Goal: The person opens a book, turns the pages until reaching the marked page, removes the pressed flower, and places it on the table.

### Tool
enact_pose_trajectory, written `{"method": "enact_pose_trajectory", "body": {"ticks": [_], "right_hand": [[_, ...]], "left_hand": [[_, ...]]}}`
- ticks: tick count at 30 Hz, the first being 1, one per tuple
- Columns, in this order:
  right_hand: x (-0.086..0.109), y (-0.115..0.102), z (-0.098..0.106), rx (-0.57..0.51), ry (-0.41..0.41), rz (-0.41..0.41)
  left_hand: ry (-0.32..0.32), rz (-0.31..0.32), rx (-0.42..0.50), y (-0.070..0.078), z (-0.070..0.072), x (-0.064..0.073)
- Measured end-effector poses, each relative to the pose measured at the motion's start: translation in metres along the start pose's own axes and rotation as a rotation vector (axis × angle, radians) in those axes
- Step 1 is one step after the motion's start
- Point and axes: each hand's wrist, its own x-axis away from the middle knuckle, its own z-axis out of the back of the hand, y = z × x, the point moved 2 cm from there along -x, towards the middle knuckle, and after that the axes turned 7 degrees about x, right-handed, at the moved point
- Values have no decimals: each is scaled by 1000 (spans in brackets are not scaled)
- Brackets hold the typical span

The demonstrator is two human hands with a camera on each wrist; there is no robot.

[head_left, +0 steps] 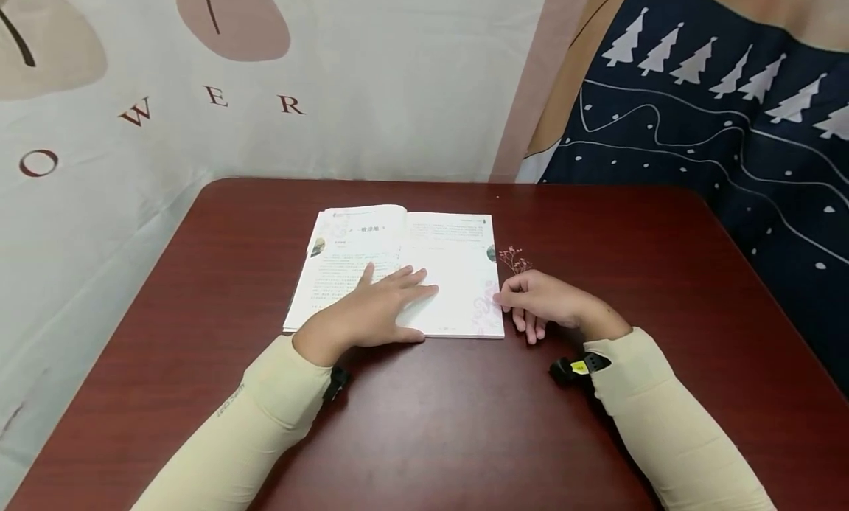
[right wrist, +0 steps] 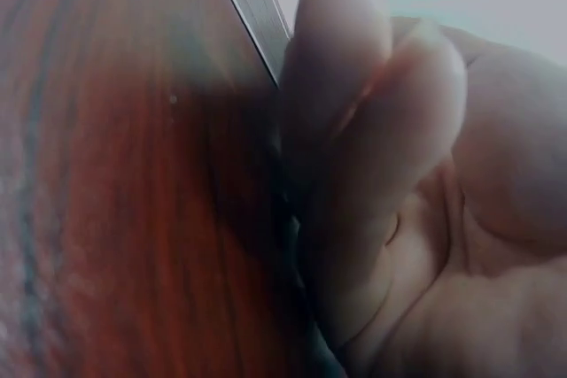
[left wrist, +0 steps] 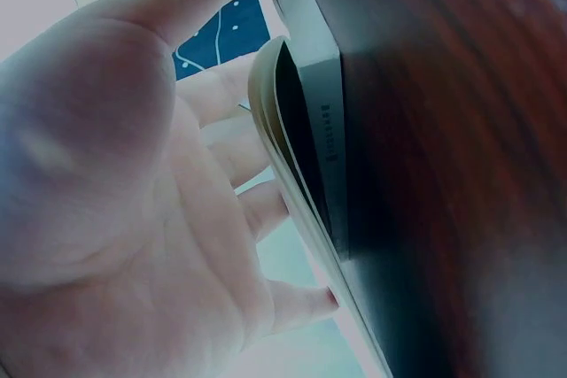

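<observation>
An open book [head_left: 451, 275] with printed pages lies on the dark red table [head_left: 451, 415]. My left hand [head_left: 371, 304] rests spread over its lower middle, fingers straight across the right page and thumb at the bottom edge. In the left wrist view, that thumb reaches along the thick book block [left wrist: 314, 86], beside some curved loose pages [left wrist: 275, 130]. My right hand [head_left: 547, 301] is at the book's right edge, thumb and forefinger pinching the page edge, the other fingers curled below. A small sprig of dried flowers [head_left: 514, 259] shows just beyond it, its stem's lower end hidden behind the hand.
A white cloth [head_left: 398, 76] with printed letters hangs behind the table. At the back right hangs a dark blue cloth [head_left: 670, 127] with white trees. Black bands with small devices [head_left: 579, 367] sit at both wrists, below the pale yellow sleeves [head_left: 663, 408].
</observation>
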Motion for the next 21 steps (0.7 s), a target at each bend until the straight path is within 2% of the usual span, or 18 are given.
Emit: {"method": "enact_pose_trajectory", "body": {"ticks": [12, 21], "right_hand": [[-2, 7, 1, 37, 34, -3], [-3, 3, 2, 69, 45, 13]], "left_hand": [[-11, -6, 12, 1, -3, -3], [15, -13, 8, 1, 4, 1]]}}
